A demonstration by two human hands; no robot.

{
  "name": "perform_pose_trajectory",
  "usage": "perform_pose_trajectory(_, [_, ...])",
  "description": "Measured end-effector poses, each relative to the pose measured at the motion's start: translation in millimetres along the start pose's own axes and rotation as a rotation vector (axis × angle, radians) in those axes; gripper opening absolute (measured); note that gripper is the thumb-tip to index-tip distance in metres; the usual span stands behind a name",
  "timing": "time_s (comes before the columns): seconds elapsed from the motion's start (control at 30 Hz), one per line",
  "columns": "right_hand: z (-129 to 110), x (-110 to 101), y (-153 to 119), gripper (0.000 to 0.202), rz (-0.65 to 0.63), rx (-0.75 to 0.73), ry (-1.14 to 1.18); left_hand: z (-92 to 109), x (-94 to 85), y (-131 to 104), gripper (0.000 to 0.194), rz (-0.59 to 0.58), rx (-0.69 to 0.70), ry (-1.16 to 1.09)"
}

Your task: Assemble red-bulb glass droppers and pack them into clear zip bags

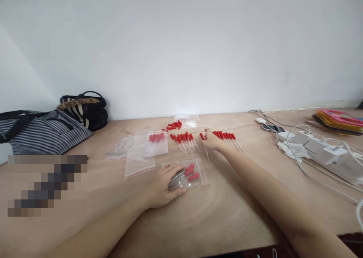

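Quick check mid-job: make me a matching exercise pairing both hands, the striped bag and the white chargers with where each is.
1. Left hand
2. Right hand
3. Striped bag
4. White chargers

A. Right side of the table
B. Over a clear zip bag
C. Left side of the table
D. At the row of red-topped droppers

Pairs: 1-B, 2-D, 3-C, 4-A

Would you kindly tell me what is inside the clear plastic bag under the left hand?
Inside the clear bag are red bulbs and thin tubes. The left hand covers the bag's left part, so whatever lies beneath that hand cannot be seen.
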State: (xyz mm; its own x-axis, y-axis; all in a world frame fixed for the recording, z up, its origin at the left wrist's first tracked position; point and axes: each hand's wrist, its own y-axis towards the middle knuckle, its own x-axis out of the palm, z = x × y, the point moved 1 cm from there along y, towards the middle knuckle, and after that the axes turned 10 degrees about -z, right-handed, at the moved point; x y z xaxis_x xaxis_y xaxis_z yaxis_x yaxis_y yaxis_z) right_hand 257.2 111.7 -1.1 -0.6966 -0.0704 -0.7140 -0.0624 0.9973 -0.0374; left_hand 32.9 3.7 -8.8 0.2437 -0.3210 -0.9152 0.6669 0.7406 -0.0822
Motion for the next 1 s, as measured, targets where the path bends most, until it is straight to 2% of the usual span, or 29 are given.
perform_pose_trajectory(0.1, [13.1, -13.0, -20.0, 0.059, -0.066, 0.0, 0.095, 0.2, -0.3, 1.0, 0.055, -0.024, -0.008, -0.002])
perform_pose_trajectory(0.17, [21.9, -15.8, -31.1, 0.053, -0.066, -0.023, 0.27, 0.0, -0.3, 1.4, 0.055, -0.035, -0.015, -0.002])
perform_pose_trajectory(0.27, [33.7, -10.9, -44.0, 0.042, 0.013, -0.057, 0.58, -0.7, -0.4, 1.7, 0.056, -0.047, -0.029, -0.008])
perform_pose_trajectory(0.4, [41.5, 3.8, -58.4, 0.034, 0.048, -0.045, 0.73, -0.3, -1.2, 1.3, 0.058, -0.062, -0.067, -0.023])
perform_pose_trajectory(0.6, [35.0, 20.3, -76.4, 0.031, -0.091, 0.0, 0.96, 6.4, -5.3, 1.8, 0.057, -0.073, -0.07, -0.028])
perform_pose_trajectory(0.77, [30.1, 24.1, -91.0, 0.02, -0.283, 0.015, 1.177, 6.1, -5.0, 2.3, 0.055, -0.061, -0.064, -0.016])
perform_pose_trajectory(1.0, [33.6, 23.3, -97.2, 0.028, -0.353, 0.017, 1.158, 4.6, -4.7, 1.4, 0.056, -0.067, -0.058, 0.016])
